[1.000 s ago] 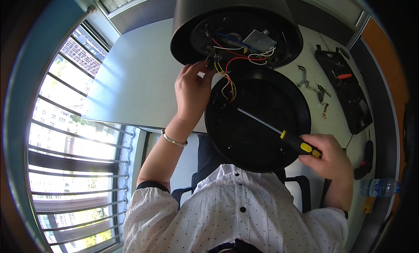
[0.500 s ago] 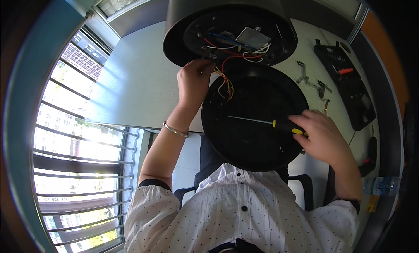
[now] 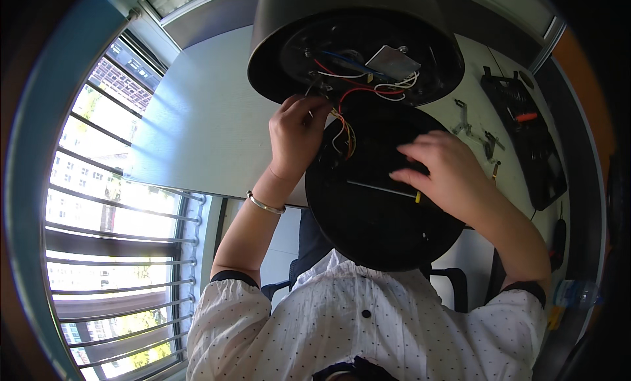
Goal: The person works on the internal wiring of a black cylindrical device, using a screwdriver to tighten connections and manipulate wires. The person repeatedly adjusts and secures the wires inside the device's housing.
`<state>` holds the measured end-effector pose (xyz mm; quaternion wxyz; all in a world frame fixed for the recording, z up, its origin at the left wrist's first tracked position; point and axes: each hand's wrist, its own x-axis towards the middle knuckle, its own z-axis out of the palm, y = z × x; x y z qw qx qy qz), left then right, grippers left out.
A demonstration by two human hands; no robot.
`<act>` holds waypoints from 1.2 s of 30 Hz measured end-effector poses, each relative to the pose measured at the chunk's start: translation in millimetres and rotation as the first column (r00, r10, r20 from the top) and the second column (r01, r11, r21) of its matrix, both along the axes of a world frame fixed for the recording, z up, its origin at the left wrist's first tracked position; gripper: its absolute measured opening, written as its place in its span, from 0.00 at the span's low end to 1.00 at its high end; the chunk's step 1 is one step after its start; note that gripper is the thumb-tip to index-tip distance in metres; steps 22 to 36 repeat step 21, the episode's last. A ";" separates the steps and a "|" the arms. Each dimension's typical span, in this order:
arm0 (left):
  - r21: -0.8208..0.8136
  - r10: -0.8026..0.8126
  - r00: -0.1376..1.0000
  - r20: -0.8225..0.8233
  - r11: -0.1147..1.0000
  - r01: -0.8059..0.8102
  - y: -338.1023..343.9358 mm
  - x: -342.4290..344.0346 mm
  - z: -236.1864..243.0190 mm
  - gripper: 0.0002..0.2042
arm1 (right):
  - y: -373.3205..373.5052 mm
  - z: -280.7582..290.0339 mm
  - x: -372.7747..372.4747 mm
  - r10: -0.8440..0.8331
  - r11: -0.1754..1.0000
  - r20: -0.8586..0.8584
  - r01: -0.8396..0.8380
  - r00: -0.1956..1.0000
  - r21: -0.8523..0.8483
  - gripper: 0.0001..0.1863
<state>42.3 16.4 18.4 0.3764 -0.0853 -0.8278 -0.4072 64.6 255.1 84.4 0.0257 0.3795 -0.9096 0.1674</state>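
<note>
A large dark appliance housing (image 3: 355, 19) lies on its side at the table's far edge, its open underside toward me. Red, white and blue wires and a metal plate (image 3: 393, 63) show inside. Several thin coloured wires (image 3: 346, 134) run down to a round black cover (image 3: 368, 233) in front of me. My left hand (image 3: 294, 134) is closed in a pinch at the housing's lower rim, beside these wires; a thin piece shows at its fingertips, too small to name. Fingers apart and nothing held, my right hand (image 3: 439, 165) hovers over the cover. Below it lies a screwdriver (image 3: 384, 188), its handle partly hidden.
On the right of the white table (image 3: 197, 111) lie metal brackets (image 3: 463, 120) and a black tool case (image 3: 526, 138) holding a red-handled tool. Farther down are a black-handled tool (image 3: 559, 239) and a plastic bottle (image 3: 575, 293). A barred window is at the left.
My right hand has let go of the screwdriver and moved left and up over the cover. The screwdriver stays lying there. My left hand keeps its pinch near the rim.
</note>
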 end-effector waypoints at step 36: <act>0.059 -0.014 0.996 -0.093 0.998 0.020 -1.8 -2.2 -6.3 0.02 | -76.8 -11.3 -52.5 0.020 0.950 -0.379 -0.135 0.925 -0.280 0.10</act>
